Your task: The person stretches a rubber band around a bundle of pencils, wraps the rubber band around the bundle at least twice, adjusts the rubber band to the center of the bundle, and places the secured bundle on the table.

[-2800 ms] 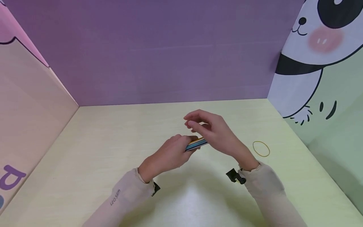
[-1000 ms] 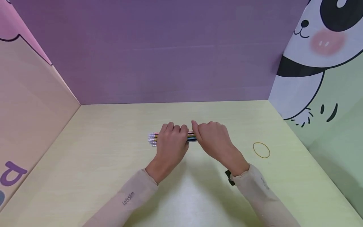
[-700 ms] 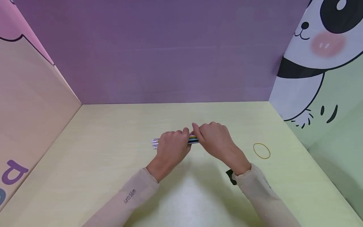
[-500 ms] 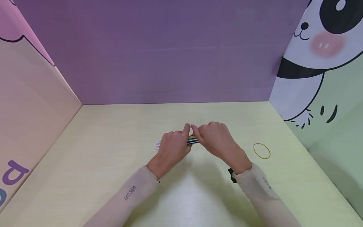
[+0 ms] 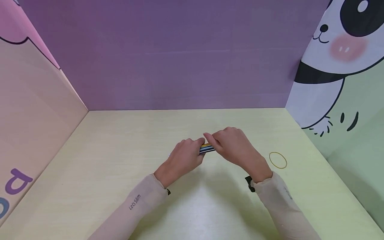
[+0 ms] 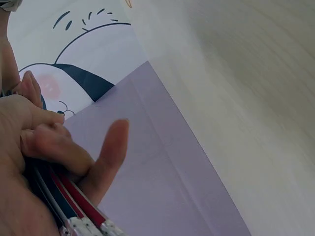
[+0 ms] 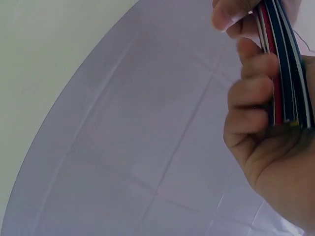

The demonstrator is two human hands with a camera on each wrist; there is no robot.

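Observation:
A bundle of pencils, with blue, black and yellow sides showing, spans the short gap between both hands above the table. My left hand grips it around the left part. In the left wrist view, silver-capped pencil ends stick out past a raised finger; in the head view that hand mostly hides them. My right hand holds the other end, thumb pointing toward the left hand. The right wrist view has its curled fingers along red and dark-blue pencils, whose ends meet the palm.
A thin yellow rubber band lies on the pale table, right of the right hand. A purple panel stands at the back. Side walls close in the left and right, the right one printed with a panda.
My right hand, loosely raised over the bundle at first, now curls around its end. The silver ends have slipped out of the head view behind my left hand. The rubber band stays put.

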